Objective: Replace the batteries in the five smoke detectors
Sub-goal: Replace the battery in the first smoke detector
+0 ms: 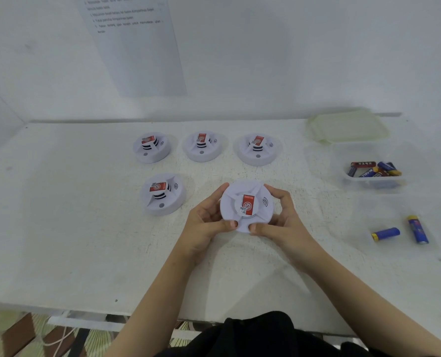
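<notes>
A round white smoke detector (246,205) with a red label is lifted off the table between both hands, its face tilted toward me. My left hand (206,219) grips its left rim, thumb on the near edge. My right hand (278,218) grips the right rim, thumb also on the near edge. Three more detectors stand in a back row (151,147), (203,146), (258,149), and another detector (162,194) sits left of my hands. Two loose blue batteries (385,234), (418,229) lie on the table at the right.
A clear plastic tub (374,180) holding several batteries stands at the right, its pale green lid (347,128) behind it. The white table (85,228) meets a wall with a printed sheet (134,45). The table's near edge runs just in front of my body.
</notes>
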`<state>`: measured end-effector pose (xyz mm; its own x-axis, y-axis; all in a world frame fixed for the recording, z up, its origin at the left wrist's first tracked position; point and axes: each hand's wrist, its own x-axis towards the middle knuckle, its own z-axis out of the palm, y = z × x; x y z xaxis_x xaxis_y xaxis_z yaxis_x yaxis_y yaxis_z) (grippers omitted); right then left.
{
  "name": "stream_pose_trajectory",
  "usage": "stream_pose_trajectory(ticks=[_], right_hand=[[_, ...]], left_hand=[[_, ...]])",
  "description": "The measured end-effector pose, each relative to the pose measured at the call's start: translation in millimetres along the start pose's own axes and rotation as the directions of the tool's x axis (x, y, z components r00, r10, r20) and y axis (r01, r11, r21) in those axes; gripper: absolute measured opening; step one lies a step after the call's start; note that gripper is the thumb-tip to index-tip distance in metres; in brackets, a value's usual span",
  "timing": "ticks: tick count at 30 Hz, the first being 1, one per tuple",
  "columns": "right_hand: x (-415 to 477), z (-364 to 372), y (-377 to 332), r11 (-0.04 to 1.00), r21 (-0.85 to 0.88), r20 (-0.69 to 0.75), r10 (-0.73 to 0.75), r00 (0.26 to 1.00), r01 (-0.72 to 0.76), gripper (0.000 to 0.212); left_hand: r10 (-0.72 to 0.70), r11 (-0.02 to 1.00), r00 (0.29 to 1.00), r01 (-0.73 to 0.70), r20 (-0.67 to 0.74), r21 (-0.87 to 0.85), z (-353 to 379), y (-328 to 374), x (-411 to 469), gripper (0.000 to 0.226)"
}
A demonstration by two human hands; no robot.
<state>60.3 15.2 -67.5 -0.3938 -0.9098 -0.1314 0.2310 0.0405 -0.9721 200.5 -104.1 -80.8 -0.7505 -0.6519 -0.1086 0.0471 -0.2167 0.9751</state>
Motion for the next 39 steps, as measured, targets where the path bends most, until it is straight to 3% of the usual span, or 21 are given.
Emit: stream_pose_trajectory(ticks=[14, 20, 24, 39], right_hand=[[1.2, -5.3, 3.1, 1.0, 0.017, 0.071, -0.004, 0.997, 0.003, 0.075], [2.9, -4.2, 2.6, 0.988, 0.153, 0.054, 0.01, 0.998, -0.018, 0.051], [3.8, -3.0, 1.8, 0.988, 0.154, 0.021, 0.029, 0.999, -0.032, 0.033], [-0.2, -2.3, -0.4, 0.994, 0.106, 0.007, 0.007, 1.0, -0.008, 0.04]], left_hand=[[-0.003, 1.0, 1.0, 0.004, 0.01, -0.019, 0.0, 0.9, 0.2, 0.071], [0.0, 1.0, 1.0, 0.0, 0.022, -0.011, -0.7, 0.5, -0.5, 0.071], [0.0, 1.0, 1.0, 0.0, 0.018, -0.002, -1.2, -0.3, 0.6, 0.071], [0.001, 1.0, 1.0, 0.0, 0.028, -0.017, -1.8, 0.8, -0.3, 0.072]])
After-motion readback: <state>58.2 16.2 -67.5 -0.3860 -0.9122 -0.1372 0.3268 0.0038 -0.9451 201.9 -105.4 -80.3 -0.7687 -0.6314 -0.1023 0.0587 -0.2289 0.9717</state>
